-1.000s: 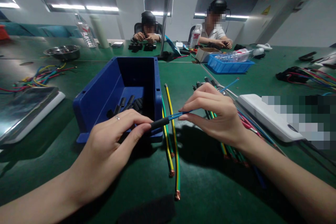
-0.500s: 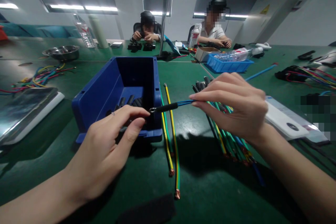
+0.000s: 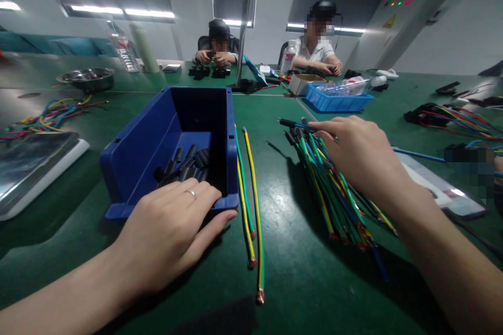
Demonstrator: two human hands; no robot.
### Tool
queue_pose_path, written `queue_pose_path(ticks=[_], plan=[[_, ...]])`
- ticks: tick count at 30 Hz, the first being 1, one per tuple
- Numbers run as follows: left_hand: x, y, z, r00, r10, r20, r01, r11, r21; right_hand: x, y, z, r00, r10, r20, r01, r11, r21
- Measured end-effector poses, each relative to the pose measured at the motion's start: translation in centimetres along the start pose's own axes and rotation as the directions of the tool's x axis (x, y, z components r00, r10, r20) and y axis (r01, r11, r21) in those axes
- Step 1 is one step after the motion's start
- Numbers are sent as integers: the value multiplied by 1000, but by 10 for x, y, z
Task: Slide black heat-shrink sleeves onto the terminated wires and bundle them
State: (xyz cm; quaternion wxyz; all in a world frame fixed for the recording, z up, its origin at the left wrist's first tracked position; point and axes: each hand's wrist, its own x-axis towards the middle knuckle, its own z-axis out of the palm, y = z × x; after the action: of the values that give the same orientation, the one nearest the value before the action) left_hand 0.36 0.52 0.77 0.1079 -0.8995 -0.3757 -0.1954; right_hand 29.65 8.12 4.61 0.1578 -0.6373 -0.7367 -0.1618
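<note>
**Hands parted at bin and wire bundle**

The left hand (image 3: 173,230) lies flat over the blue bin's (image 3: 129,152) near rim, hiding its fingertips. The right hand (image 3: 357,154) covers the wire bundle (image 3: 330,188) mid-table; its grip cannot be told.

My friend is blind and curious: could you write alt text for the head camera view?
A person's left hand rests on the front lip of a blue bin holding black tube pieces, while the right hand lies on a bundle of coloured wires on a green table.
</note>
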Motion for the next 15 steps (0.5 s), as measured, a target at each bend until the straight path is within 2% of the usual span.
queue_pose_path(ticks=[3,7,12,15], plan=[[0,0,-1,1000,5,7,-5,1000,-15,-2,-3,-3,997,69,36,-69,998,11],[0,0,0,1000,8,8,-8,1000,-7,-2,-4,-6,996,93,-17,-92,993,74],[-1,-1,0,1000,17,0,-17,1000,0,-2,-6,-3,994,87,-73,-62,954,294],[-1,-1,0,1000,21,-19,-21,1000,2,-3,-8,-1,988,115,-99,-54,877,478]])
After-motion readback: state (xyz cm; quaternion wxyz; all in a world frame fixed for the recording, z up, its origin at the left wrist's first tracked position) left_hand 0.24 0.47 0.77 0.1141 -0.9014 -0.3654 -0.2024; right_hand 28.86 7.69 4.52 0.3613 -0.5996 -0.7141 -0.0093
